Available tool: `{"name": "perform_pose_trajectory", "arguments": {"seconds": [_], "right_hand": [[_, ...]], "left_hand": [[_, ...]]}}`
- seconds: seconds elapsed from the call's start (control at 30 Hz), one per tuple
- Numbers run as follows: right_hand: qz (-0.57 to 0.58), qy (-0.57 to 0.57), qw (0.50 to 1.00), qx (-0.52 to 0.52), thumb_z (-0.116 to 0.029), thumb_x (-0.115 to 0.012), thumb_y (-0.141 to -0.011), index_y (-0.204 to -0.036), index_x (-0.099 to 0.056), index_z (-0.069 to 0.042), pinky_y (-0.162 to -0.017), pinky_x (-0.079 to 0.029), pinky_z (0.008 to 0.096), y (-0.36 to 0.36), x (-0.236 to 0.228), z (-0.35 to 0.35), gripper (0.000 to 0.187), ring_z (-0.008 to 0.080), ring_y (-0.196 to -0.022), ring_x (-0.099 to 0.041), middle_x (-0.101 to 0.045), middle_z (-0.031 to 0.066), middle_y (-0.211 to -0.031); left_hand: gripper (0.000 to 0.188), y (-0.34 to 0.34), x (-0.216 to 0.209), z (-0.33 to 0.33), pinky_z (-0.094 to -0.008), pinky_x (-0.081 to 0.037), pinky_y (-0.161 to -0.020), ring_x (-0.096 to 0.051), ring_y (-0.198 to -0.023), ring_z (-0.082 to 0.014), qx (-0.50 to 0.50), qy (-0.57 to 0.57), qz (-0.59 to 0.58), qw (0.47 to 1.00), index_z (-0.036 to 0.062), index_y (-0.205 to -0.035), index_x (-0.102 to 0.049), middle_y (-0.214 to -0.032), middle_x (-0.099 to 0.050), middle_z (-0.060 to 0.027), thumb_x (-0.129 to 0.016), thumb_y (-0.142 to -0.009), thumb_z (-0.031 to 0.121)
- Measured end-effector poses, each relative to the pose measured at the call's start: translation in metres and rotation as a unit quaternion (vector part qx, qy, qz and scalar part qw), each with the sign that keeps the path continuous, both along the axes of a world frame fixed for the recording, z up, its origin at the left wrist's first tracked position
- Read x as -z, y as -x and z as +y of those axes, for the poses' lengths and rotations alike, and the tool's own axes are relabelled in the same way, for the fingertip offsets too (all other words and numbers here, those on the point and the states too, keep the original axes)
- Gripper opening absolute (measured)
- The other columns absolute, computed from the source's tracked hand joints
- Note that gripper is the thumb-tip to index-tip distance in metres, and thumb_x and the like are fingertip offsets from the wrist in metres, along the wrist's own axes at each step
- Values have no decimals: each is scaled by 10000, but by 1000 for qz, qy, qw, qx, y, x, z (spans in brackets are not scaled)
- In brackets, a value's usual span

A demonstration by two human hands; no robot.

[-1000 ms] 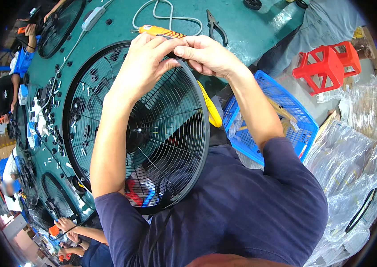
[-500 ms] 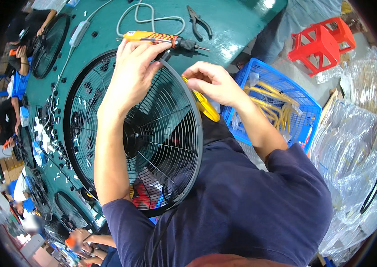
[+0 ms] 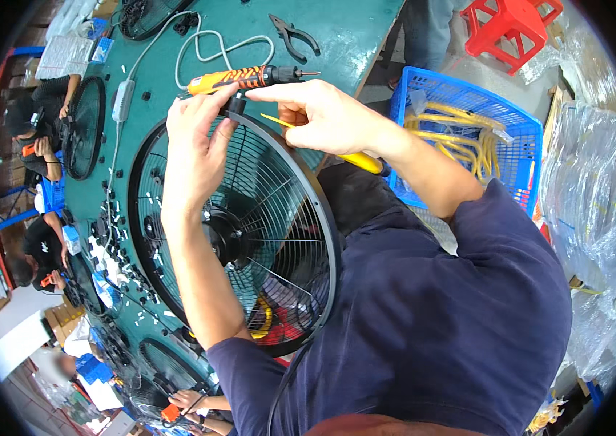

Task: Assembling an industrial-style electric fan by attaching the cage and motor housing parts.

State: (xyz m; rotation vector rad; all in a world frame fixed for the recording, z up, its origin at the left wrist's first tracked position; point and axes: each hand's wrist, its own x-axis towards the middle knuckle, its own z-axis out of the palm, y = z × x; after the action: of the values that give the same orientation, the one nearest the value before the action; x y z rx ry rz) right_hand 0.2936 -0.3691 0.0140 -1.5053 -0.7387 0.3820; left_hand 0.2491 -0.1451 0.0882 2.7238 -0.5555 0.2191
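Yellow tool (image 3: 362, 161): slants up-left | right hand (image 3: 327, 118): gripping | left hand (image 3: 197, 145): curled, fan (image 3: 234, 241) hold unclear

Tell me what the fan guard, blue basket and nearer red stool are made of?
Fan guard: probably metal, painted black; thin bars catch light.
Blue basket: likely plastic, slightly glossy; grid walls look moulded.
Nearer red stool: probably smooth plastic; its cutouts look moulded.
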Motion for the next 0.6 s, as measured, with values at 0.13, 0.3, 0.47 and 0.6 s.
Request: {"name": "perform_pose_trajectory", "arguments": {"seconds": [0.13,0.3,0.47,0.6], "right_hand": [[-47,57,997,-30,-59,-669,-762,-1489,-504,-65,-693,-510,316,-13,1,3,745,158,-724,-582,-628,91,-825],[19,43,994,-100,27,-639,-770,-1582,-369,-113,-697,-500,285,-14,6,-5,868,115,-767,-564,-603,59,-888],[80,42,984,-153,34,-661,-757,-1643,-180,-174,-765,-474,289,9,25,-24,1029,145,-850,-503,-507,29,-948],[199,2,969,-147,-98,-685,-878,-1630,-249,-180,-741,-498,287,32,45,-32,873,132,-901,-546,-559,42,-1008]], "left_hand": [[464,3,4,2,-472,-306,-1149,-529,-1207,-333,4,-8,-21,1000,130,-1347,-622,-1199,-654,-114,-680,-893,58],[460,-2,12,-2,-464,-326,-1128,-538,-1209,-313,11,-1,-32,999,127,-1330,-636,-1197,-654,-115,-694,-876,84],[455,-5,14,-5,-452,-335,-1125,-543,-1193,-313,15,-6,-19,1000,121,-1316,-649,-1176,-656,-113,-668,-864,69],[449,-4,14,-7,-448,-345,-1116,-543,-1186,-310,5,-7,-12,1000,117,-1292,-661,-1158,-658,-109,-651,-845,67]]}}
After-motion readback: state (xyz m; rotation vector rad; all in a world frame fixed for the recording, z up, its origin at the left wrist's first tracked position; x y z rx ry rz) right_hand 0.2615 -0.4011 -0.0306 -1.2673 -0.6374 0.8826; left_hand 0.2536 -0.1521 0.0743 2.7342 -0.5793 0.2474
